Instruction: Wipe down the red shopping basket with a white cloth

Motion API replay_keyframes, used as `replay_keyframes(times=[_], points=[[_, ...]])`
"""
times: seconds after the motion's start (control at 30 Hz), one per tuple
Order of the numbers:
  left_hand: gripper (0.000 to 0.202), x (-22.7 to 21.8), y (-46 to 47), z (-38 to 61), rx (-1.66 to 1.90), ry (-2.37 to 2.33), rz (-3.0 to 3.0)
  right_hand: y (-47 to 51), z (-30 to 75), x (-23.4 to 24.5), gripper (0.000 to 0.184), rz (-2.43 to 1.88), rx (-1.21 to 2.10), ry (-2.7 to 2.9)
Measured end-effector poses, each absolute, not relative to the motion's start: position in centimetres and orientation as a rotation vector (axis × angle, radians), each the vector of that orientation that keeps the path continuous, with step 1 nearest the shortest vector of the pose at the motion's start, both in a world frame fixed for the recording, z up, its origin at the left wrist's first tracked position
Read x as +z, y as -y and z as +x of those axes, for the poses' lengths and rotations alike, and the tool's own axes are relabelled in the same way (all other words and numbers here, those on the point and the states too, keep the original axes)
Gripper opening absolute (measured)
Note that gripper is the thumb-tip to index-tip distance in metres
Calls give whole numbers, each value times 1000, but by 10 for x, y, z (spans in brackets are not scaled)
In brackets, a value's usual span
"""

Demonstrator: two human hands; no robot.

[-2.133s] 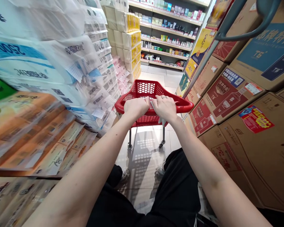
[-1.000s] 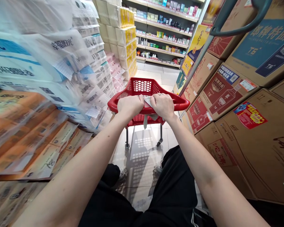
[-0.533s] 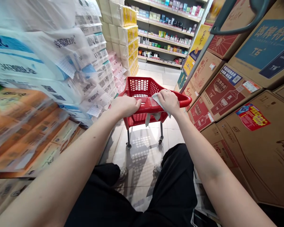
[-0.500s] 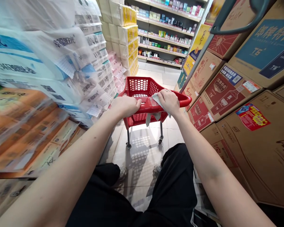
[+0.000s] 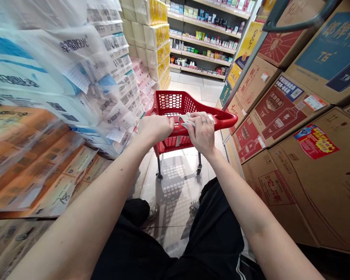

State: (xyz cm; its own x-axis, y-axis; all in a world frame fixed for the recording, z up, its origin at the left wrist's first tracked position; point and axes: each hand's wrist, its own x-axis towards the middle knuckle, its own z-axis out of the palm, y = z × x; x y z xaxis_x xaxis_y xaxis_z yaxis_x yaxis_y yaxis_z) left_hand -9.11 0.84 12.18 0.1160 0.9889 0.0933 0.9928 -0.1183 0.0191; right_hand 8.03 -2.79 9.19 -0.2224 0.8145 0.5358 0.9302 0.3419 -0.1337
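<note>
Ahead of me on the tiled floor stands a red plastic shopping cart with a honeycomb-holed basket and dark legs on casters. My left hand is wrapped round the left part of its red handle. Bunched under the fingers of my right hand is a pale cloth, pressed on the top of the handle right of the middle. A ring shows on one right finger. The underside of the handle is partly hidden by both hands.
Wrapped paper packs rise in stacks on the left, with orange packs nearer me. Cardboard cartons line the right side, a grey handle hanging before them. Shelves of small bottles and boxes stand beyond the cart.
My right hand has slid left along the cart handle with the cloth, which now bunches on top rather than dangling below. The left hand keeps its grip. The view has shifted slightly.
</note>
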Motion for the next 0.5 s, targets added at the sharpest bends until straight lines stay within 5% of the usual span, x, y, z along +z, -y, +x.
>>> replay_keyframes(times=[0.5], points=[[61, 125, -4, -84, -152, 2037, -2326, -7, 61, 115, 47, -1466, -236, 2311]])
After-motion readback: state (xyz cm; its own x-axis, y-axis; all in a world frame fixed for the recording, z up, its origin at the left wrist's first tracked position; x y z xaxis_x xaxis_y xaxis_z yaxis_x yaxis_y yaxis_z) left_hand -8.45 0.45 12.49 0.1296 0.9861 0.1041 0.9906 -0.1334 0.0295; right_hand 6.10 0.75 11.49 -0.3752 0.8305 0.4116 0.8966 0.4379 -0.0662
